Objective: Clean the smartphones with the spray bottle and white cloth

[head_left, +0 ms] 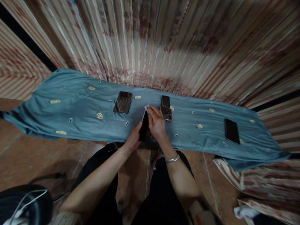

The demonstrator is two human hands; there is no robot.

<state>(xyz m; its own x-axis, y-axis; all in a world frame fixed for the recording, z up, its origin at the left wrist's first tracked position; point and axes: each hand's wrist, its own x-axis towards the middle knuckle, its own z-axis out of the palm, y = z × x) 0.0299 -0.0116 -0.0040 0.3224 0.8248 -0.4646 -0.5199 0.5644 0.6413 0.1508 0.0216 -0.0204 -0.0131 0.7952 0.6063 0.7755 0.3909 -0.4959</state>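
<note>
A dark phone [144, 128] is tilted up at the near edge of the cloth-covered bench, with my left hand [135, 135] closed on its left side. Pinched in the fingers of my right hand [157, 123] is a small white wipe or tissue [147, 107], pressed at the phone's upper end. Whether it is cloth or paper I cannot tell. Just beyond my right hand lies a folding phone [166, 103], its two dark halves spread, partly behind my fingers. A larger dark phone or small tablet [123, 102] rests flat to the left.
Blue patterned cloth [79, 109] covers the long narrow bench. Another dark phone [232, 131] lies toward its right end. A pleated curtain [150, 47] hangs along the back. At lower left stands a dark round seat [35, 203] with a white cable [30, 194] on it.
</note>
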